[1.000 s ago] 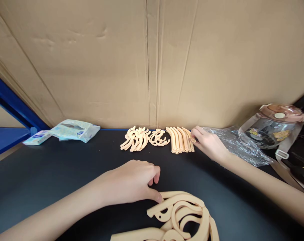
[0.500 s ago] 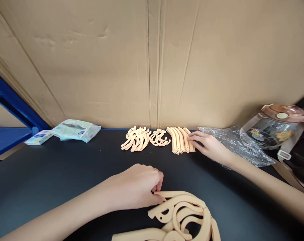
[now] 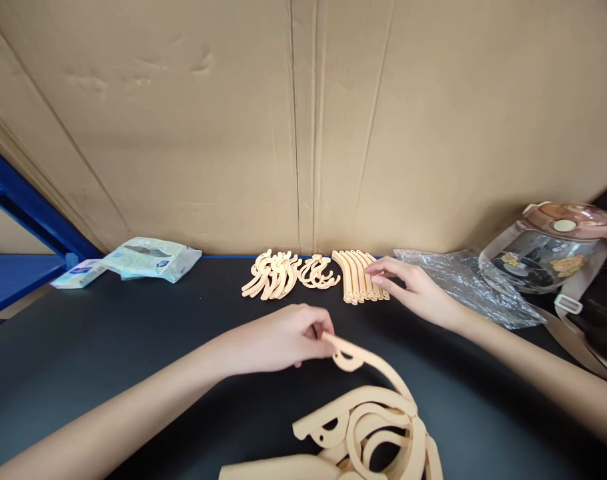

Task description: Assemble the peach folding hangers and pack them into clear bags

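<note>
My left hand (image 3: 278,337) pinches the end of a curved peach plastic piece (image 3: 368,360) and holds it lifted above a loose pile of similar curved pieces (image 3: 368,433) near the front edge. My right hand (image 3: 413,290) reaches toward the back, fingers spread and touching the right side of a neat row of straight-ish peach strips (image 3: 359,285). Left of that row lie two small heaps of hooked peach pieces (image 3: 276,277).
The black tabletop (image 3: 108,360) backs onto a cardboard wall (image 3: 303,120). Tissue packs (image 3: 151,259) lie at the back left by a blue frame (image 3: 23,207). Crumpled clear plastic (image 3: 463,283) and a brown-lidded bottle with a strap (image 3: 548,247) sit at the right.
My left hand took one curved piece from the near pile and lifted it up and away. My right hand stayed at the strip row, its fingers opening out.
</note>
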The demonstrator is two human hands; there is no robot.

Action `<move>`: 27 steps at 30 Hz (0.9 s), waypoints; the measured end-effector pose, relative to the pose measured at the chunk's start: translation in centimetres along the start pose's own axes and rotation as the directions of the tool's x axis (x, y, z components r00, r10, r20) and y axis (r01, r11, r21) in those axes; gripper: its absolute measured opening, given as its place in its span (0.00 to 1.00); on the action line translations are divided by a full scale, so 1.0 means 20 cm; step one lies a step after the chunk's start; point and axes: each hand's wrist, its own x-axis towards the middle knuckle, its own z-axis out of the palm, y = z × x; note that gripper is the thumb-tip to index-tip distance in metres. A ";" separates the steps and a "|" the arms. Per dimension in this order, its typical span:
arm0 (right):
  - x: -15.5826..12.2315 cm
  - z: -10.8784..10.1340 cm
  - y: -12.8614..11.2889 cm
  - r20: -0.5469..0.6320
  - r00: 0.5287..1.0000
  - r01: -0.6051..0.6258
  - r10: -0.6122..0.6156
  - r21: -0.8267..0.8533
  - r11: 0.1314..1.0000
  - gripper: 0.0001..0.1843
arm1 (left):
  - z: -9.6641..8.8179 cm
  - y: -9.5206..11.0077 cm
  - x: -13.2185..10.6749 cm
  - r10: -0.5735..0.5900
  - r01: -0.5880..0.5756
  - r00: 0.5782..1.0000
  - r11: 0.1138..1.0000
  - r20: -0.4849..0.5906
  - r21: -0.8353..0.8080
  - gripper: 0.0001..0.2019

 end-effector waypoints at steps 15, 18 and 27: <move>0.11 -0.05 -0.24 -0.031 0.999 -0.036 0.038 0.066 0.997 0.19 | -0.07 0.05 0.23 0.226 -0.327 0.827 0.938 -0.515 -0.113 0.11; 0.11 -0.06 -0.27 -0.172 0.977 0.047 -0.129 -0.414 0.909 0.18 | -0.06 0.04 0.25 0.289 -0.344 0.804 0.939 -0.520 -0.010 0.17; 0.13 -0.05 -0.26 0.096 0.851 0.328 -0.517 -0.864 0.381 0.14 | 0.03 0.07 0.20 0.376 -0.341 0.750 0.925 -0.544 0.170 0.18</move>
